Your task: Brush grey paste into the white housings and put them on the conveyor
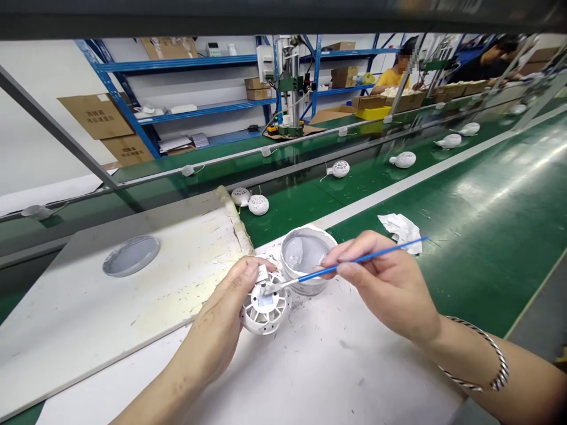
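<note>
My left hand [228, 313] is closed around a round white plastic housing [268, 316] with spoke-like openings, its spoked face turned up. Between thumb and fingers, my right hand [390, 283] grips a thin blue paintbrush [367, 257]. The brush's bristles touch the middle of the housing, where a grey patch shows. Just behind the housing stands a white tub [310, 286] of grey paste, partly hidden by my right fingers. A round lid [132, 255] smeared with the same grey lies on the white board to the left.
White paper [319, 366] covers the table under my hands, beside a white board [88, 319]. Several similar white housings [340, 169] sit along the green belt. Crumpled tissue [401, 230] lies to the right. Blue shelves [186, 62] stand behind, and two people [396, 74] sit farther along the line.
</note>
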### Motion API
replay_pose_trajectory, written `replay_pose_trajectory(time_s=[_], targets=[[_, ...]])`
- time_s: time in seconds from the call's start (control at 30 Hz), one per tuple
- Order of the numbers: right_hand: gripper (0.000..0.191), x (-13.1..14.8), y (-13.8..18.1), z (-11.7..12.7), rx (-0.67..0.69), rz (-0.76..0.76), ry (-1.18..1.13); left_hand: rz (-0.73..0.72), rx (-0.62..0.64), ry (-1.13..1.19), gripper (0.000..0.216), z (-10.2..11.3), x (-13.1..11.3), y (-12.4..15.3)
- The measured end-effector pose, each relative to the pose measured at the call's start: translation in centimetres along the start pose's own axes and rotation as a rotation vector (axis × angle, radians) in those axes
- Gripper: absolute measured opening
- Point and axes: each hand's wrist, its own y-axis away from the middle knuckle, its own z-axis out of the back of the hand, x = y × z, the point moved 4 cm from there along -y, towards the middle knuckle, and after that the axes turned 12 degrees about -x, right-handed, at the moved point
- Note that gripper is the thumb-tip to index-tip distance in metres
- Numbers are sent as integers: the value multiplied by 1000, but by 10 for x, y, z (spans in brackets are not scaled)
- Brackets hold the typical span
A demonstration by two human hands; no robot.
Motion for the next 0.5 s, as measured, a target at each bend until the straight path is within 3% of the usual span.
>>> replay_pose_trajectory(time_s=[0.1, 0.23, 0.33, 0.5], targets=[[23, 13, 6, 1, 129, 304, 174, -10, 13, -20, 35, 2, 0, -1], [23, 33, 17, -8, 539, 663, 365, -40, 20, -43, 36, 6, 2, -6], [18, 44, 18, -13, 668, 706, 546, -72, 10, -67, 35, 6, 1, -9], [19, 49, 19, -10, 632, 714, 621, -79, 9, -108, 37, 6, 1, -9]])
